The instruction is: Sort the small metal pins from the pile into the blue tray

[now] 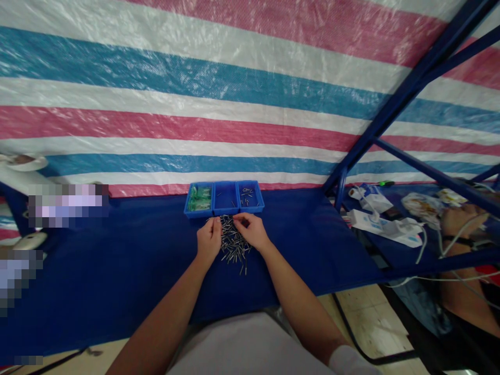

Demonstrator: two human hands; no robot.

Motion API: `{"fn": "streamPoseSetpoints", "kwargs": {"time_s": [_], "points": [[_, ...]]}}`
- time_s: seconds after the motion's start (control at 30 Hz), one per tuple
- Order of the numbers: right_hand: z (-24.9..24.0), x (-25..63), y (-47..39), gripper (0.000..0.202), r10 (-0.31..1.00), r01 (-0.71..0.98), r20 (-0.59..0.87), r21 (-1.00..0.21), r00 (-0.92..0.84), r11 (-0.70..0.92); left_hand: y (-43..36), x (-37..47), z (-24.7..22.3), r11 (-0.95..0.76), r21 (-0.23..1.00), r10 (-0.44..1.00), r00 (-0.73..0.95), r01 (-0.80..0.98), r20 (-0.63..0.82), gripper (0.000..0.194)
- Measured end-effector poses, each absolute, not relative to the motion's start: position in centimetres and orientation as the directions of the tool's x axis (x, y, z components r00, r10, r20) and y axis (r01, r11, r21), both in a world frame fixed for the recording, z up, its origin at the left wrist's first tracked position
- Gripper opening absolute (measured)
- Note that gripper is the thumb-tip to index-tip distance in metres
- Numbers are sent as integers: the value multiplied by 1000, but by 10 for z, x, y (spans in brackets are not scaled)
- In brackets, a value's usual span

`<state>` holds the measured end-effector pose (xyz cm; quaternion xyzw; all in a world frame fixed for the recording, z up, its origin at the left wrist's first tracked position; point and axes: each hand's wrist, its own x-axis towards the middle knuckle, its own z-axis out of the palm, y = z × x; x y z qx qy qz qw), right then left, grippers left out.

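A loose pile of small, thin metal pins, perhaps rivets or screws, lies on the blue tabletop. At its left edge is my left hand, thumb and fingertips pinched together. My right hand reaches over the pile's upper right side, its fingers also closed in a pinch. Whatever sits between the fingertips of either hand is too small to make out. Just beyond the hands stands a blue three-compartment tray. Green packets fill its left compartment; a few pins lie in the middle one and several in the right.
Behind the table hangs a striped plastic sheet. On the right, past a blue metal frame, are a white power strip, cables, plastic bags and another person's arm. Pixelated patches cover objects at the left.
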<state>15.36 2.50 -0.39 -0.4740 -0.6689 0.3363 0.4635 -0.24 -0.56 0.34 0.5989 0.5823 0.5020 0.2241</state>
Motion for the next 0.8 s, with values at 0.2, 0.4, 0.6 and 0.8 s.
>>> {"fn": "streamPoseSetpoints", "kwargs": {"time_s": [0.2,0.4,0.6,0.8], "points": [[2,153,20,18,875,493,375,-724,-305,482,-6,-3,4,-222,849,922,-180,479,343,39],[-1,152,21,25,818,527,368,-631,-443,570,-6,-2,3,-227,849,919,-185,477,349,40],[-1,152,20,24,825,575,352,-595,-442,561,-5,-3,2,-227,850,920,-182,475,347,39],[0,152,18,25,821,598,351,-564,-451,570,-5,-3,2,-218,844,921,-183,491,344,39]]}}
